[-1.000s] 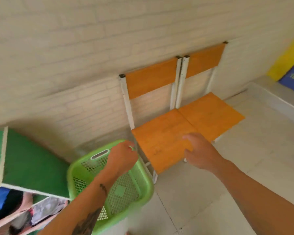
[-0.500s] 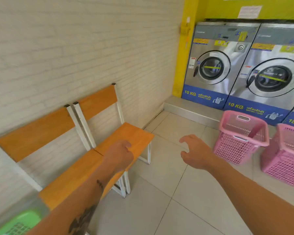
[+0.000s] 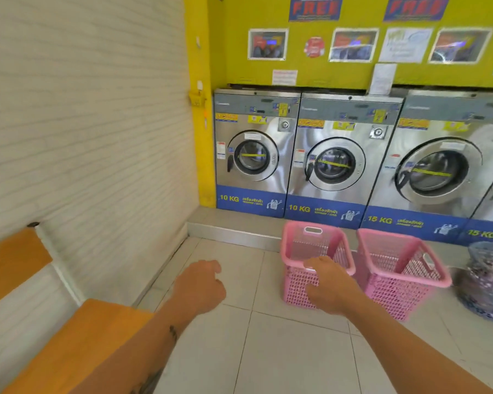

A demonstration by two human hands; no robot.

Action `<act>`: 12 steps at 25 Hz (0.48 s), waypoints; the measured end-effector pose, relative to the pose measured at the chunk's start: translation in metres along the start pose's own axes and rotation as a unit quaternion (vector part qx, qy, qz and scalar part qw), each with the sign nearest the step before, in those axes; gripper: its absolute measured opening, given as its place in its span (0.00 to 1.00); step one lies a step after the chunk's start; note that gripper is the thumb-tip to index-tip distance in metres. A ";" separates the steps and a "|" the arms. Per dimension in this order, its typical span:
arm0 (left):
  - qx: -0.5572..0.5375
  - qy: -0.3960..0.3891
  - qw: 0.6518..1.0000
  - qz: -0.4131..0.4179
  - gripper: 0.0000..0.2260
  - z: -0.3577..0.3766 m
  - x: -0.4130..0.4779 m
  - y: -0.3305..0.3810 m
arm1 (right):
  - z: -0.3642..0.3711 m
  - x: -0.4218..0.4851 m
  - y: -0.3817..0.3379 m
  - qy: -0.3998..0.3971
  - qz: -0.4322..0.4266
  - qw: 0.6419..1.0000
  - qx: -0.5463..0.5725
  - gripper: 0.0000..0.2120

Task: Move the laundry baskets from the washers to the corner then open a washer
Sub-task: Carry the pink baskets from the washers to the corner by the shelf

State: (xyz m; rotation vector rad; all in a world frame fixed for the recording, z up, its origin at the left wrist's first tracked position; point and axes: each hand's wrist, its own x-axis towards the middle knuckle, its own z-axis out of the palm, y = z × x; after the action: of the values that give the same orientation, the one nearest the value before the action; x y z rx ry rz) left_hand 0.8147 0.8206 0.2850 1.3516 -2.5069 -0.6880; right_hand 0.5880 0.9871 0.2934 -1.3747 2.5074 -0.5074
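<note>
Two empty pink laundry baskets stand on the tiled floor in front of the washers: the left basket (image 3: 298,282) and the right basket (image 3: 396,274), side by side. My right hand (image 3: 330,285) hovers in front of the left basket's near rim, fingers relaxed; whether it touches the rim I cannot tell. My left hand (image 3: 201,284) hangs over bare floor left of the baskets, loosely curled and holding nothing. Behind stand a 10 KG washer (image 3: 254,155), a second 10 KG washer (image 3: 336,166) and a 15 KG washer (image 3: 439,172), all doors closed.
A blue patterned basket (image 3: 484,282) sits at the far right. An orange bench (image 3: 69,345) runs along the white brick wall on the left. The washers stand on a raised metal-edged step (image 3: 234,231). The yellow wall carries posters.
My view swung right from the green basket and chairs to the washers. My left hand let go of the green basket. Both hands now reach toward the pink baskets, which are closer.
</note>
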 end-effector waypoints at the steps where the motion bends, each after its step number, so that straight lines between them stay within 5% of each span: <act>1: 0.008 -0.004 1.000 0.022 0.20 0.006 0.032 0.009 | -0.006 0.022 0.010 0.013 0.016 1.000 0.000 0.24; 12: 0.122 -0.044 0.976 0.175 0.25 0.086 0.283 0.137 | -0.063 0.198 0.134 0.060 0.155 0.986 0.025 0.26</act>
State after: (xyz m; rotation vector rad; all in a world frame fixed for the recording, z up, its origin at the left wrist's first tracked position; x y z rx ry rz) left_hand 0.5227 0.6757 0.2681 0.9184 -2.8721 -0.3840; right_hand 0.3577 0.8983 0.2881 -0.9350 2.7161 -0.5964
